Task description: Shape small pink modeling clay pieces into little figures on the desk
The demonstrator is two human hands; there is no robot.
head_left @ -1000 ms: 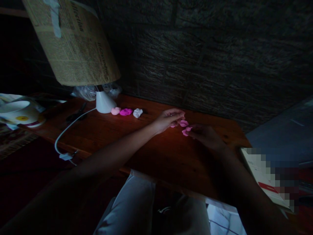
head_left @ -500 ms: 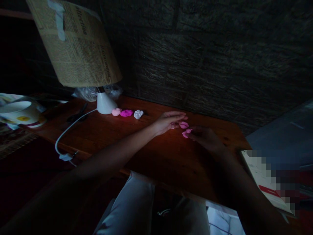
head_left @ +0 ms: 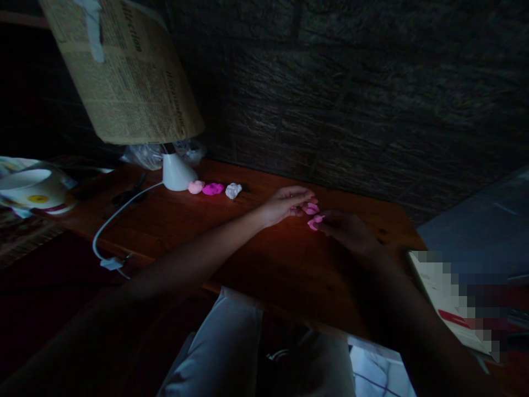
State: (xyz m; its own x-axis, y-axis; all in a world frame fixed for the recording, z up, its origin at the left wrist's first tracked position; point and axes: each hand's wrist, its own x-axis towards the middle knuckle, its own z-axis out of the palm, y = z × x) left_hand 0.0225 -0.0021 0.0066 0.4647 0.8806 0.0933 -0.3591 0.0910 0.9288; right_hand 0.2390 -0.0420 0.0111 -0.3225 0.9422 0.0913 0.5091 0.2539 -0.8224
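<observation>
Over the wooden table, my left hand point(head_left: 287, 205) is closed around a piece of pink modelling clay point(head_left: 312, 209) that shows at its fingertips. Just to the right, my right hand point(head_left: 349, 229) pinches another pink clay piece point(head_left: 316, 222), thin and uneven in shape. The two pieces are close together; whether they touch I cannot tell. Left of my hands, three lumps lie in a row on the table: a pale pink lump point(head_left: 196, 187), a magenta lump point(head_left: 213, 189) and a white lump point(head_left: 233, 191).
A lamp point(head_left: 177, 173) with a newsprint shade stands at the back left, its white cable point(head_left: 101, 234) hanging over the table point(head_left: 264, 264) edge. Dark scissors point(head_left: 128, 194) and a paper cup point(head_left: 33, 190) are further left. A brick wall point(head_left: 330, 110) rises behind; a booklet point(head_left: 442, 300) lies right.
My left thumb and fingers have drawn closer together around their pink piece. My right hand keeps its pinch almost in place. The view has shifted slightly.
</observation>
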